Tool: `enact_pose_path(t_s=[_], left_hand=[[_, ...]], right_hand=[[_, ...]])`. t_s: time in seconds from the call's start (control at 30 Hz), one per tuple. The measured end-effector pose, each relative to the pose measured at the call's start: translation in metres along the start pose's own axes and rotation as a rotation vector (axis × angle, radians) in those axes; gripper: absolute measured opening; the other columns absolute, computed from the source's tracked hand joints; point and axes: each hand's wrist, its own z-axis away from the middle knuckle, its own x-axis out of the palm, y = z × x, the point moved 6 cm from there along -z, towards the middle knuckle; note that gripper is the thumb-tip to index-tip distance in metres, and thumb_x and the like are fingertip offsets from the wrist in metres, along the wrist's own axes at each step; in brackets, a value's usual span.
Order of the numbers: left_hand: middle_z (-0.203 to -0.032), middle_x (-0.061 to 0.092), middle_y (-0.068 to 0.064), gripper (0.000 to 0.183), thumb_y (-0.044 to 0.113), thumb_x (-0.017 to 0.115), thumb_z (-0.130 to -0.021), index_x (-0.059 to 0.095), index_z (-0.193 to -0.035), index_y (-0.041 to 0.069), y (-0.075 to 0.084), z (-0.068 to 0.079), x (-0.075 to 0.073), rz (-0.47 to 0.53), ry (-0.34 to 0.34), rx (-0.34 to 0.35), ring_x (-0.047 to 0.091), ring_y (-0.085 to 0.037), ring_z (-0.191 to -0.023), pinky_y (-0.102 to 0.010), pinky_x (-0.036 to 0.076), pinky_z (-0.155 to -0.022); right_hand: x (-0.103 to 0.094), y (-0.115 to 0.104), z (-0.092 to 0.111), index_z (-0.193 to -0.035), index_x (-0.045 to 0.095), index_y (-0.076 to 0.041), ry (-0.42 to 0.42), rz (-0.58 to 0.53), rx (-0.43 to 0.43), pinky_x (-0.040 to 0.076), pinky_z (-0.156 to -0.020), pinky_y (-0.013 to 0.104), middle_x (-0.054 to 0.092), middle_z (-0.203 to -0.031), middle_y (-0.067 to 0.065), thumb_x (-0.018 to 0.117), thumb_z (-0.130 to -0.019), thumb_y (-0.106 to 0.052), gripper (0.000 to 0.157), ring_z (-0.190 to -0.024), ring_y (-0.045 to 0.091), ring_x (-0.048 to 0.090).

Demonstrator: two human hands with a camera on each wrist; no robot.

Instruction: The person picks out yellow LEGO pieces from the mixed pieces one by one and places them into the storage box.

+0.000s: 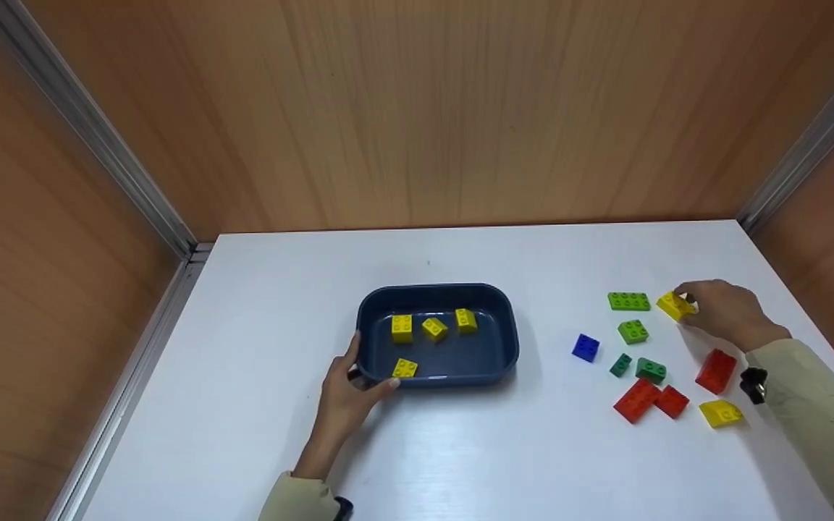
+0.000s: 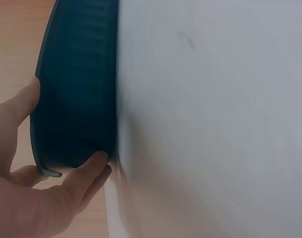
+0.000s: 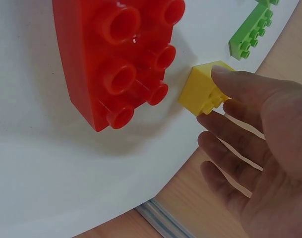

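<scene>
Right hand (image 1: 732,312) pinches a yellow brick (image 1: 672,305) toward the surface's (image 1: 569,456) right side, near a long light-green brick (image 1: 628,301). Left hand (image 1: 344,398) grips the tray (image 1: 491,354) at its near-left corner. Risks: one-ended fingertip hold could let brick twist loose; low wrist could knock the red brick (image 1: 716,371).

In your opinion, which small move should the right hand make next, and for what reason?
Probably the right hand should carry the yellow brick it pinches left toward the dark blue tray. The tray contains four bricks, all yellow, while the left hand holds its near left corner, so adding this matching brick seems sensible.
</scene>
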Motion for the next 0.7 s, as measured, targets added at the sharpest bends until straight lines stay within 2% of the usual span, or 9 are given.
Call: enact_pose_path(t_s=[0.27,0.47,0.7], left_hand=[[-0.146,0.052,-0.027,0.102,0.021,0.090,-0.086,0.030,-0.167,0.008,-0.0005,-0.0002,0.0000,-0.015,0.004,0.014,0.055,-0.045,-0.137,-0.050,0.052,-0.111],[-0.142,0.053,-0.027,0.102,0.018,0.089,-0.086,0.029,-0.167,0.007,-0.0007,0.0000,-0.0001,0.012,-0.007,0.029,0.057,-0.045,-0.134,-0.047,0.055,-0.109],[-0.144,0.052,-0.027,0.102,0.019,0.090,-0.086,0.029,-0.167,0.008,-0.0008,-0.0006,-0.0004,0.011,-0.010,0.026,0.057,-0.044,-0.134,-0.047,0.055,-0.108]], right_hand=[[0.0005,0.0013,-0.0064,-0.138,0.058,0.008,0.002,0.031,0.003,0.055,-0.096,0.070,0.065,-0.123,0.035,0.078,-0.091,-0.006,0.053,-0.105,0.051,0.064],[0.0013,0.0043,-0.0087,-0.136,0.058,0.008,0.011,0.031,0.026,0.058,-0.092,0.067,0.065,-0.120,0.036,0.080,-0.089,-0.007,0.054,-0.103,0.051,0.065],[-0.0002,0.0062,-0.0045,-0.138,0.059,0.009,0.004,0.008,0.032,0.052,-0.097,0.072,0.063,-0.125,0.038,0.076,-0.091,-0.005,0.051,-0.110,0.056,0.061]])
